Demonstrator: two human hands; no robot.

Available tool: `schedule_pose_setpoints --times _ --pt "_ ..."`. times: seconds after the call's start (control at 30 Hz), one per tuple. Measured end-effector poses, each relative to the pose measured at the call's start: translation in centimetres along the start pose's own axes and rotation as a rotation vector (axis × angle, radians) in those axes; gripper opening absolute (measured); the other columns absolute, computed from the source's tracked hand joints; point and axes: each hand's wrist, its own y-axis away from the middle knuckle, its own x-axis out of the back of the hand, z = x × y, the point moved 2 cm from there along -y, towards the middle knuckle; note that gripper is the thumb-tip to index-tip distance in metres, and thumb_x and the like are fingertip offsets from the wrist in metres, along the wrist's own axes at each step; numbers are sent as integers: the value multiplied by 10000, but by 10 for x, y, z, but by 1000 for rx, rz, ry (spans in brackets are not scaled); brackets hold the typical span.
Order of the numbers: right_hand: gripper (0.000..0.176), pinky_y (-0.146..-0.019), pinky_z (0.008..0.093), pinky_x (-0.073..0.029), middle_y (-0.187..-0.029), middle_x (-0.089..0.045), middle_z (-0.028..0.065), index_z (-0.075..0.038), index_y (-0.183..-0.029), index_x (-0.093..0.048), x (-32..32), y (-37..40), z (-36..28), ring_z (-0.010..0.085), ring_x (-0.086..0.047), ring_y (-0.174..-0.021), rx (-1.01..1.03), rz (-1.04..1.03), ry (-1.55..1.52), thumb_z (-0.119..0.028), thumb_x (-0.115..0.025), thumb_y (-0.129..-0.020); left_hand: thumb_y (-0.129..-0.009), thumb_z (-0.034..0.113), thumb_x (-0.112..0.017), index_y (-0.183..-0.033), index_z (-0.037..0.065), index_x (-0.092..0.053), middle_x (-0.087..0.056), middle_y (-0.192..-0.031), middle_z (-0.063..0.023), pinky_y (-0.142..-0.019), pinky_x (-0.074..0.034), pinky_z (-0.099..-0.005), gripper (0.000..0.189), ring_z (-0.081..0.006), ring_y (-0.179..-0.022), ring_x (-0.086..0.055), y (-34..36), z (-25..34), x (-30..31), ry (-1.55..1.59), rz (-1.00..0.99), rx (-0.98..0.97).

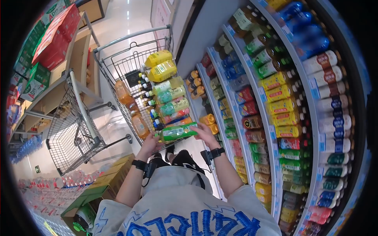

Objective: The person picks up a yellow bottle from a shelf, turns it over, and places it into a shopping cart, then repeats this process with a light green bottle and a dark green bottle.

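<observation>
A green-labelled drink bottle [177,132] lies level between my two hands, above the near end of a shopping cart [132,31]. My left hand [149,144] is closed at its cap end. At the base end, my right hand [205,133] grips the bottle with the fingers around it. Below and beyond it, the cart holds rows of bottles lying on their sides: yellow bottles [162,70] at the far end, green-labelled bottles [171,94] in the middle, and orange drink bottles [125,92] along the left side.
To the right, curved store shelves [271,118] are packed with drink bottles. A second shopping cart [75,133] stands on the left, by a wooden display rack [73,59] with boxes. An open cardboard box [98,188] and wrapped bottle packs [43,200] are at lower left.
</observation>
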Motion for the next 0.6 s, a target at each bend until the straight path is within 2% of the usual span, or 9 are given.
schedule_pose_setpoints --times 0.07,0.13,0.2,0.27,0.33,0.4,0.47,0.5,0.6 --pt "762 -616 235 -517 -1004 -651 81 25 -1319 -490 3 -28 0 118 -625 -731 -103 -3 50 -429 -785 -782 -1002 229 -498 -1369 100 -388 -587 -1192 -87 -729 -560 -341 404 -220 -973 -666 -20 -1 0 -4 34 17" --pt "766 -585 229 -505 -939 -651 70 19 -1321 -492 8 -60 4 107 -615 -701 -157 -40 74 -433 -782 -775 -1004 215 -489 -1380 114 -390 -597 -1190 -102 -683 -550 -317 402 -203 -848 -676 -46 -10 1 62 41 51" --pt "834 -713 268 -501 -1115 -634 77 -13 -1420 -408 9 -80 5 129 -613 -814 -266 -81 185 -471 -731 -802 -1007 236 -497 -1400 124 -379 -586 -1183 -91 -704 -545 -328 425 -191 -860 -660 -67 -17 0 98 70 67" --pt "888 -721 285 -503 -1113 -632 85 -12 -1443 -380 6 -96 7 145 -616 -820 -302 -81 188 -501 -725 -787 -1006 254 -511 -1386 123 -391 -588 -1148 -78 -733 -537 -340 420 -188 -905 -645 -83 -20 0 84 89 13" --pt "786 -534 246 -479 -923 -644 91 23 -1344 -473 2 -111 7 120 -619 -704 -186 -3 189 -452 -742 -779 -1001 247 -528 -1384 120 -399 -583 -1119 -68 -755 -530 -352 423 -178 -915 -628 -97 -26 4 104 92 29" --pt "760 -605 273 -506 -948 -655 112 40 -1335 -486 2 -123 14 163 -639 -767 -153 1 208 -405 -752 -778 -996 241 -543 -1344 108 -444 -588 -1045 -64 -742 -530 -357 386 -171 -868 -622 -104 -31 4 -20 99 13" --pt "700 -718 300 -522 -1002 -664 128 52 -1303 -521 4 -135 24 204 -649 -844 -14 -8 341 -348 -758 -780 -984 228 -571 -1288 93 -491 -587 -960 -60 -714 -529 -333 343 -161 -834 -614 -104 -34 -1 4 104 12" --pt "644 -825 305 -503 -1064 -657 147 58 -1266 -555 4 -138 28 225 -640 -931 25 -9 350 -313 -765 -784 -978 220 -582 -1268 88 -503 -589 -944 -61 -696 -529 -316 328 -157 -830 -615 -107 -40 1 10 109 -25" --pt "643 -843 301 -494 -1088 -646 159 57 -1256 -564 7 -138 38 217 -623 -991 112 19 341 -332 -772 -788 -961 193 -613 -1221 110 -531 -575 -962 -43 -690 -540 -307 285 -155 -838 -598 -114 -48 6 52 105 -55"
